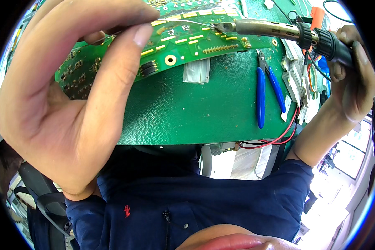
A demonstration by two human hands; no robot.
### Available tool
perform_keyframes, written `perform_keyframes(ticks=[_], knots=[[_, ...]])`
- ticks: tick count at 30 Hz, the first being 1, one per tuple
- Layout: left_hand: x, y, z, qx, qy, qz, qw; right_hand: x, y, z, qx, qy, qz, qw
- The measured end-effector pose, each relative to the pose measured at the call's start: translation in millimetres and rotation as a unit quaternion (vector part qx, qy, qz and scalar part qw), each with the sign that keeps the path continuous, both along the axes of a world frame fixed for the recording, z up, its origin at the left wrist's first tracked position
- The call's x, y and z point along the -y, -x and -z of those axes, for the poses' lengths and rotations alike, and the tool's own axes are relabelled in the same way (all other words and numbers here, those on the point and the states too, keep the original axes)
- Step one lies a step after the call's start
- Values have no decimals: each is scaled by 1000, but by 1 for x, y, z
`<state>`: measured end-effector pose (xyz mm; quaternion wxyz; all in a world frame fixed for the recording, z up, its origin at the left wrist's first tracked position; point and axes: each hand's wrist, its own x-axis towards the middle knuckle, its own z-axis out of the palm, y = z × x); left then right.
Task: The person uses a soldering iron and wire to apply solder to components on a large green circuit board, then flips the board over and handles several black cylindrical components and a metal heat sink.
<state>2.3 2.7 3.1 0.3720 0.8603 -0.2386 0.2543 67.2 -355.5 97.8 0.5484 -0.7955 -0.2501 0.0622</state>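
Note:
My left hand [83, 79] pinches a thin length of solder wire [183, 20] between thumb and forefinger, over a green circuit board [183, 48]. In my right hand [354, 71] is a soldering iron [275, 29], gripped by its black handle. Its dark tip points left and meets the far end of the wire just above the board, among rows of bright rectangular pads. Whether the tip touches a pad I cannot tell. Part of the board's left side is hidden behind my left hand.
Blue-handled cutters [266, 83] lie on the green mat [187, 112], right of the board. A ribbed metal piece [196, 71] shows at the board's near edge. Several grey-white metal strips [293, 75] and red and black wires [279, 139] are at the right. An orange device [318, 18] stands behind.

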Motion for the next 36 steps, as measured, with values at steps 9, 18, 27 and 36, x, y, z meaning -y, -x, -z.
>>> perform_keyframes(ticks=[9,18,27,36], knots=[[2,1,0,-8,18,-3,1000,5,-2,1,34,13,7,999],[1,-1,1,-8,29,9,1000,3,-5,-5,-45,9,-32,998],[0,-3,2,1,30,22,999,1,-7,-2,-49,-8,-24,998],[0,-2,3,-5,43,16,999,5,-14,1,-48,-25,-51,997]])
